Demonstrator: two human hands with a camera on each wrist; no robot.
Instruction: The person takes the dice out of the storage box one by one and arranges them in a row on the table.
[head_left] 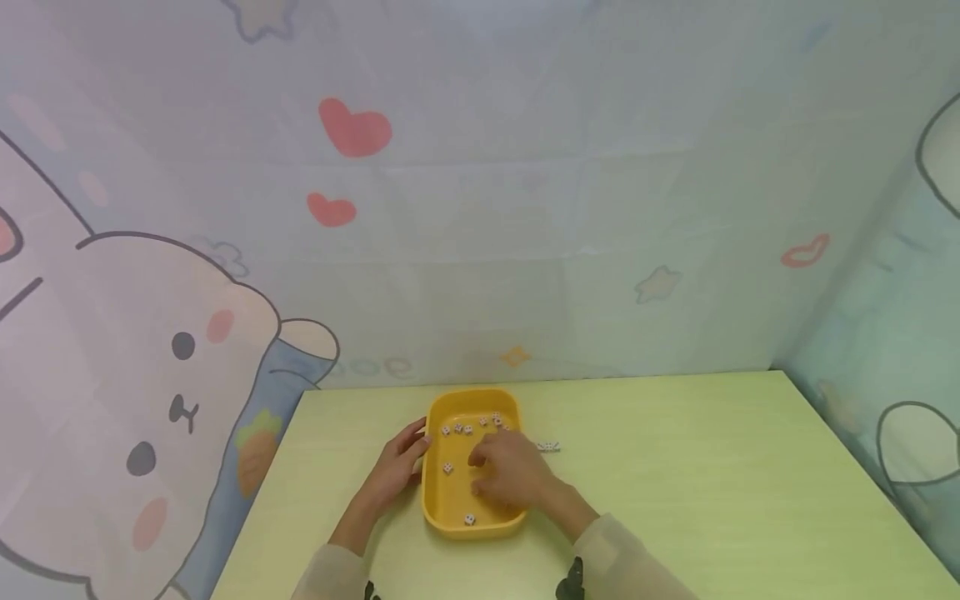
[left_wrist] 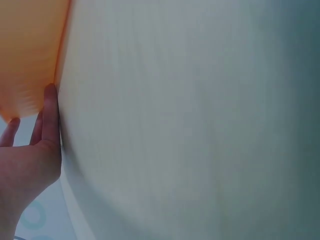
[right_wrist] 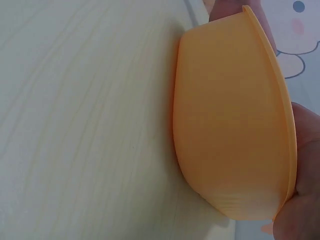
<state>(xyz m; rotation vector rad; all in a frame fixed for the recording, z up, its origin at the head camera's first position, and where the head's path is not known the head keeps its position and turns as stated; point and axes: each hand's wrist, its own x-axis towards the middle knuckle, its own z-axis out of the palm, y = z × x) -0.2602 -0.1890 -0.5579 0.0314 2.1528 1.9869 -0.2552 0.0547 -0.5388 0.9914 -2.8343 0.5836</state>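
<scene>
My left hand [head_left: 393, 468], fingers straight, braces the yellow plastic tray [head_left: 446, 498], lower centre, presumably against sliding. Right hand [head_left: 516, 468] over white dice [head_left: 447, 468]; can't tell its grip.

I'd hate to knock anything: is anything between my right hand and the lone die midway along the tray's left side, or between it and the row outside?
Nothing visible stands between your right hand and that die. Between it and the row of dice on the table stand your hand and the yellow tray's right wall.
</scene>
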